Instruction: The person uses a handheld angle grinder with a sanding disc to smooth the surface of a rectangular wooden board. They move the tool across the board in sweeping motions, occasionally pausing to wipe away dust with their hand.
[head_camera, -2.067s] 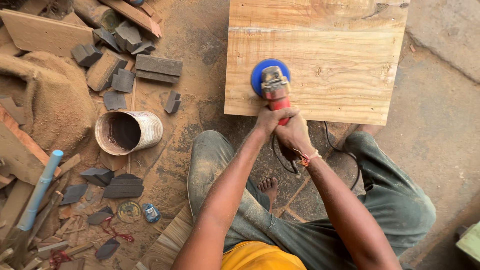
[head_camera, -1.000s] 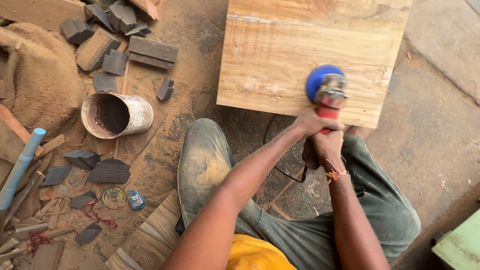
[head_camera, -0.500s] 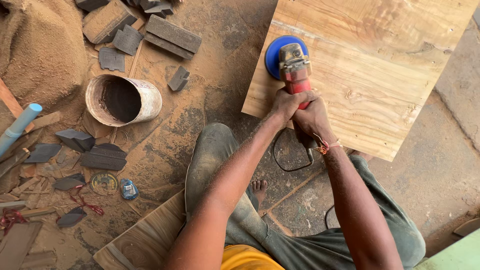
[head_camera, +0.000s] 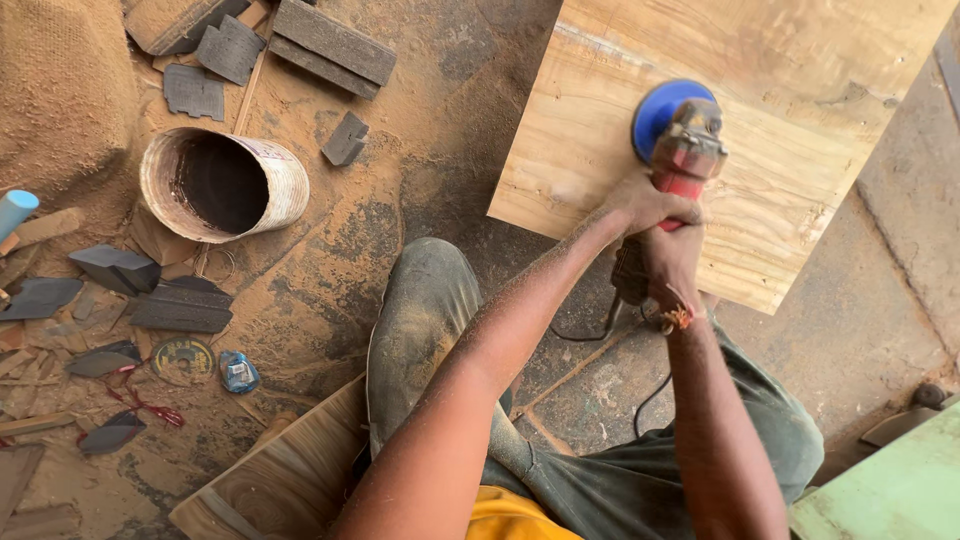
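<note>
A red power sander (head_camera: 685, 160) is gripped by both hands: the left hand (head_camera: 640, 205) is closed around its body, the right hand (head_camera: 668, 262) is wrapped just behind, at 6 o'clock. Its blue disc (head_camera: 655, 110) is pressed flat on a wooden board (head_camera: 760, 90), near the board's left edge. Bare board lies open toward 1 o'clock. A tipped metal can (head_camera: 225, 185) is seen well apart at 9 o'clock, on the dusty floor (head_camera: 420, 120).

The person wears a yellow top, visible at the bottom edge, and dusty grey-green trousers (head_camera: 440, 330) coated in sawdust over the knee. Both forearms are bare and sleeveless, speckled with fine dust. A red-orange thread band (head_camera: 678, 317) circles the right wrist.
</note>
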